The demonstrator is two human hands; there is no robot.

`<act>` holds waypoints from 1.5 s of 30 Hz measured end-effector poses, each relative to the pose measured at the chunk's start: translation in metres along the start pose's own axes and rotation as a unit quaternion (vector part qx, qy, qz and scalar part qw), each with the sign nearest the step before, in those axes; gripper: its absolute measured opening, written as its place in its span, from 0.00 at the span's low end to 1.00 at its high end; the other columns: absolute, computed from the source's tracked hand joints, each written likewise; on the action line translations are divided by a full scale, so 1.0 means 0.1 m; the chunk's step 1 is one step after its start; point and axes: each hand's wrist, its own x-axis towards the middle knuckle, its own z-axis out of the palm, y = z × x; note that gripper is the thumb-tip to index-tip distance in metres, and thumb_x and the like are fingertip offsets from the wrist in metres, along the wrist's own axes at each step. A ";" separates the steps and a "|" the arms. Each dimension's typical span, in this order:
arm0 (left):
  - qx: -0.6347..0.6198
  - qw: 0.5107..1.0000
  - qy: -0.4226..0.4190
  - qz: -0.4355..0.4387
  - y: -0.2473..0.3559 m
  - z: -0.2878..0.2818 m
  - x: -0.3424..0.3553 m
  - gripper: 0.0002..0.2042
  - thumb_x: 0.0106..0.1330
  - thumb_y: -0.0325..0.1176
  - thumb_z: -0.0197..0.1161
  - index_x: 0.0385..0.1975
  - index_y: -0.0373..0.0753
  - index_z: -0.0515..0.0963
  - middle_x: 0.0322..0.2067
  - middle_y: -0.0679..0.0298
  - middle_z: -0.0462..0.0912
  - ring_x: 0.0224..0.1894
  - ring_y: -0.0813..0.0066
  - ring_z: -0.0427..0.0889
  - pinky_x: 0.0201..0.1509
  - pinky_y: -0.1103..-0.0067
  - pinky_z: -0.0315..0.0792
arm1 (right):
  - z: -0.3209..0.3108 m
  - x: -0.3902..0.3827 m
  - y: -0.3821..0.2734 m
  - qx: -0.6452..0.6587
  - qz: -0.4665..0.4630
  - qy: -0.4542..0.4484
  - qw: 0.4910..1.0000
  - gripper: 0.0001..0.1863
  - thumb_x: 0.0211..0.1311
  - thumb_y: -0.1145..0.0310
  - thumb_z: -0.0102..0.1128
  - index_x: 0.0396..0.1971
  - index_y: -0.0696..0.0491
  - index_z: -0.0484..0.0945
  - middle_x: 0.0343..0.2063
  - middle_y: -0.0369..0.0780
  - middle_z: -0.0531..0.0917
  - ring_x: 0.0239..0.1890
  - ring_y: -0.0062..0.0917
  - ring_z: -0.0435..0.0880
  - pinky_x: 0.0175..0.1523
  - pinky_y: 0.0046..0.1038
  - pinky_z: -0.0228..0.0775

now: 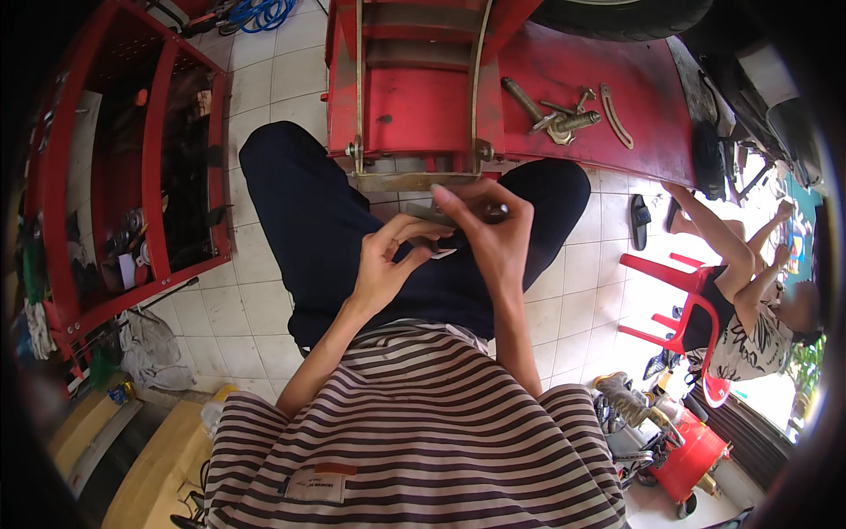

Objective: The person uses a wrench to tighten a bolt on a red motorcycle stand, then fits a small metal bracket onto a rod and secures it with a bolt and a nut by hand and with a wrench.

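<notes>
Over my lap, my left hand (390, 256) and my right hand (495, 231) are close together, both closed on a small grey flat metal piece (426, 212). My left thumb and fingers pinch its lower side. Right thumb and curled fingers press at its upper right. A dark rounded end (496, 212) shows by my right fingers; I cannot make out what it belongs to. Just beyond my hands is the metal crossbar (410, 182) of a red lift frame (414, 106).
On the red platform (634, 119) lie a metal tool assembly (561, 128) and a curved slotted bracket (616, 116). A red shelf rack (154, 167) stands at left. To the right, another person (740, 309) sits on a red chair (661, 322). A red tank (692, 450) is behind right.
</notes>
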 end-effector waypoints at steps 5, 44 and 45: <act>-0.167 0.972 0.144 -0.076 -0.10 0.10 0.13 0.07 0.70 0.26 0.63 0.42 0.30 0.76 0.33 0.55 0.86 0.32 0.74 0.86 0.38 0.81 0.77 | 0.09 -0.03 0.04 -0.009 -0.043 -0.008 0.999 0.08 0.53 0.74 0.74 0.35 0.57 0.88 0.22 0.34 0.85 0.23 0.10 0.75 0.28 0.17 0.64; -0.112 0.982 0.145 -0.032 -0.02 0.02 0.34 0.09 0.69 0.23 0.63 0.26 0.31 0.72 0.26 0.51 0.85 0.27 0.72 0.84 0.34 0.81 0.76 | -0.52 -0.21 0.08 0.024 -0.092 0.035 0.995 0.28 0.81 0.50 0.31 0.45 0.58 0.77 0.18 0.30 0.69 0.19 0.08 0.60 0.25 0.14 0.50; -0.104 0.984 0.144 -0.031 -0.06 0.00 0.32 0.10 0.68 0.23 0.63 0.24 0.32 0.71 0.25 0.51 0.85 0.27 0.72 0.84 0.33 0.81 0.76 | -0.54 -0.20 0.11 0.027 -0.094 0.033 0.995 0.28 0.81 0.50 0.31 0.45 0.58 0.77 0.18 0.30 0.69 0.19 0.08 0.60 0.25 0.13 0.50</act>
